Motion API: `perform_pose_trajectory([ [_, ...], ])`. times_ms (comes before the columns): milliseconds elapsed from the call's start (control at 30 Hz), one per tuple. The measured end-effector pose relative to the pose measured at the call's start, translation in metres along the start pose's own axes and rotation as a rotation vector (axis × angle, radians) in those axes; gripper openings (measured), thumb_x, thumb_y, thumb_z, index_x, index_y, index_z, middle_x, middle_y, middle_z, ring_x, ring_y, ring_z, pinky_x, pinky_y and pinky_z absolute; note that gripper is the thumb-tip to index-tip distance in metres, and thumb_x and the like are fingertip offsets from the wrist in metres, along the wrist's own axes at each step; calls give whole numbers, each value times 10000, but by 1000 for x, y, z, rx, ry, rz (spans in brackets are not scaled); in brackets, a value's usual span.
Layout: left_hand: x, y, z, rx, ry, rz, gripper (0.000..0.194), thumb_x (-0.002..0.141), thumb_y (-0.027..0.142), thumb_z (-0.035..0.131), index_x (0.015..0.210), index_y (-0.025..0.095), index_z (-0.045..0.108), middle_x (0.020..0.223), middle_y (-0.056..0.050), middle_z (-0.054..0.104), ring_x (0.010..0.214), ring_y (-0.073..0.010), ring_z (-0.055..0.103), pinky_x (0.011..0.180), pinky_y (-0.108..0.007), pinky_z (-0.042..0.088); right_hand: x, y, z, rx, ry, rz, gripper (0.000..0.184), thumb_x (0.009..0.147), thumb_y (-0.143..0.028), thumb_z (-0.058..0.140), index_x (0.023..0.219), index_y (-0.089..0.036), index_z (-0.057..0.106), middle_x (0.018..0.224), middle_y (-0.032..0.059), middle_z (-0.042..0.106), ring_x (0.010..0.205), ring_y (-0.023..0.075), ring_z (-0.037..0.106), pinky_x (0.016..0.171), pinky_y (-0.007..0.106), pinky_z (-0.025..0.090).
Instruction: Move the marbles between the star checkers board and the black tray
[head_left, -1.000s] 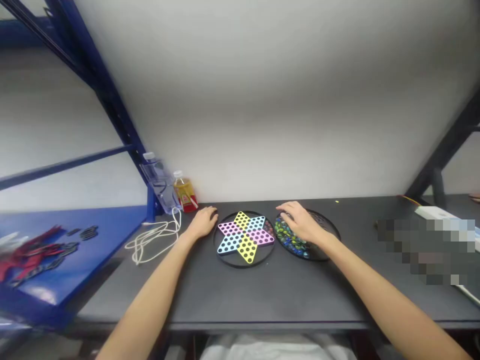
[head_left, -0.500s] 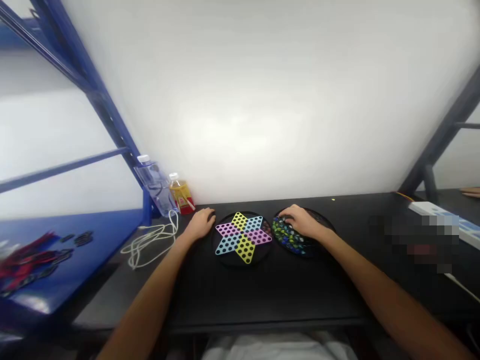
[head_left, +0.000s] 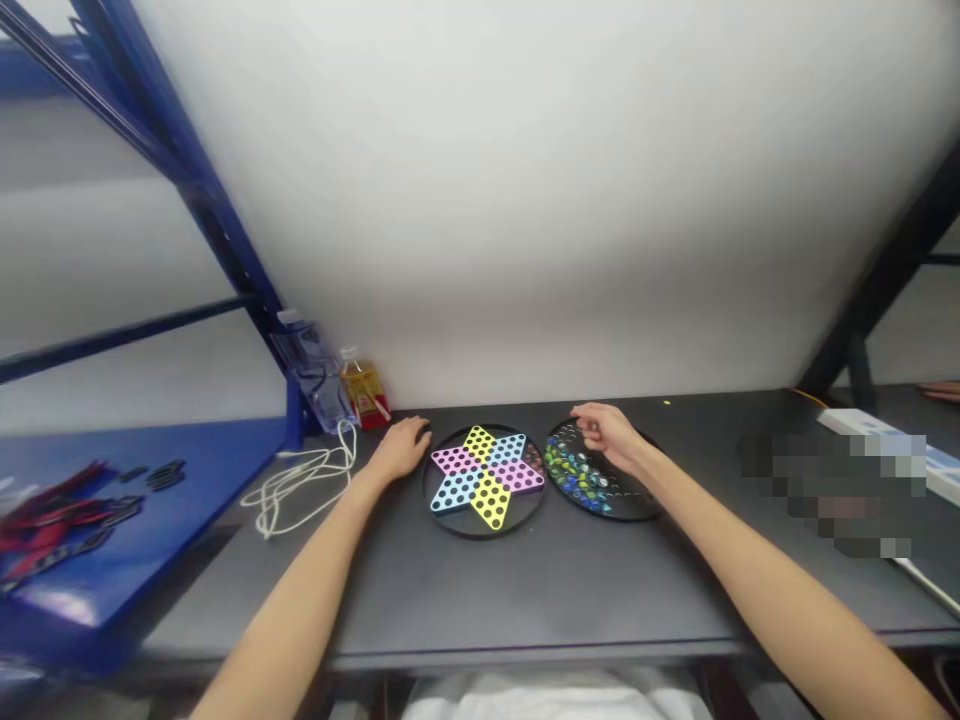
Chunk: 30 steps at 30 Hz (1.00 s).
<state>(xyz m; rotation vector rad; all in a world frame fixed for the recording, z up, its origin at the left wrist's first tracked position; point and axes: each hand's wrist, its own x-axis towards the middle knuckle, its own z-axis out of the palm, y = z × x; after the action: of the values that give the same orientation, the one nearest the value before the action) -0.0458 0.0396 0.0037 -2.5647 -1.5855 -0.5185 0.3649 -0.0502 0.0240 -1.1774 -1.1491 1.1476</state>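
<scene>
A round black Chinese checkers board [head_left: 427,500] lies on the dark table, with a yellow, blue and pink six-pointed star [head_left: 487,477] full of holes. Just left of its rim, my left hand [head_left: 403,446] rests on the tabletop, fingers stretched out and empty. To the right is a round black tray [head_left: 630,516] with rows of small hollows; blue, green and clear glass marbles [head_left: 579,478] lie heaped in its left part. Above the tray's far side is my right hand [head_left: 609,435], fingers curled into a pinch. What they hold, if anything, is hidden.
Behind my left hand stand a red-and-yellow-labelled bottle [head_left: 365,392] and a clear plastic jug [head_left: 322,385]. A white cable [head_left: 300,480] lies in loops at left. Red-handled tools [head_left: 67,520] lie on a blue surface. A white power strip [head_left: 892,440] is at far right.
My right hand has lifted off the marbles and its fingers have closed into a pinch, uncovering more of the tray. My left hand stays put.
</scene>
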Motion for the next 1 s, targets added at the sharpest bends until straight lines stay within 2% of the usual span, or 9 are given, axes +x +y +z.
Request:
perform_pose_trajectory([
  [67,0,0,-1,6,-6,-9,465,923,397,389,1243,127,589,1309,-142,582,1236,-270,515,1077,-408,375,-4,-1,4,-301,11,-94,255,759,-422,621,775,-168,632,561,-17,528,447,93,372,442,226,290],
  [200,0,1,-1,20,-8,1,464,928,392,380,1239,120,592,1302,-145,585,1225,-269,522,1076,-407,374,-10,-5,9,-912,-30,-316,216,799,-379,598,787,-190,703,672,31,649,629,154,555,607,255,378],
  [333,0,1,0,26,-5,4,458,928,392,383,1243,132,591,1300,-140,587,1213,-266,535,1067,-393,386,-9,-2,9,-1125,-131,-286,241,837,-383,577,900,-209,732,834,68,714,769,191,623,681,260,392],
  [533,1,0,0,24,1,6,460,928,389,385,1237,120,591,1294,-148,590,1229,-267,522,1068,-400,381,-2,2,10,-977,-79,-240,219,798,-379,609,781,-177,691,762,71,674,718,176,581,642,256,391],
  [633,1,-1,0,16,2,7,455,926,390,390,1239,129,591,1299,-139,588,1223,-262,528,1065,-394,386,0,-4,4,-538,2,-125,268,791,-434,579,756,-173,624,610,26,558,549,131,462,491,233,324],
  [733,1,-1,2,17,3,7,451,924,388,392,1238,133,593,1295,-136,591,1205,-260,541,1058,-392,394,0,-12,-6,29,-131,37,343,818,-517,502,794,-181,564,578,-7,457,476,108,353,390,210,197],
  [800,1,-1,2,27,8,1,453,925,388,391,1233,128,595,1297,-140,589,1212,-264,535,1062,-395,390,-1,-13,-9,209,-224,84,365,813,-549,508,761,-189,521,591,-12,437,468,98,323,372,204,152],
  [900,1,-1,3,28,10,7,456,927,386,383,1231,123,598,1299,-146,587,1223,-266,525,1068,-401,382,-4,-9,-8,71,-174,53,412,800,-570,551,654,-202,438,536,-45,364,439,78,233,383,213,135],
  [1000,2,-1,2,7,0,10,453,921,383,388,1236,132,596,1295,-139,592,1221,-266,527,1066,-408,383,-7,-6,-7,-413,-113,-97,434,757,-563,618,598,-182,485,499,-47,384,462,78,282,445,229,205],
])
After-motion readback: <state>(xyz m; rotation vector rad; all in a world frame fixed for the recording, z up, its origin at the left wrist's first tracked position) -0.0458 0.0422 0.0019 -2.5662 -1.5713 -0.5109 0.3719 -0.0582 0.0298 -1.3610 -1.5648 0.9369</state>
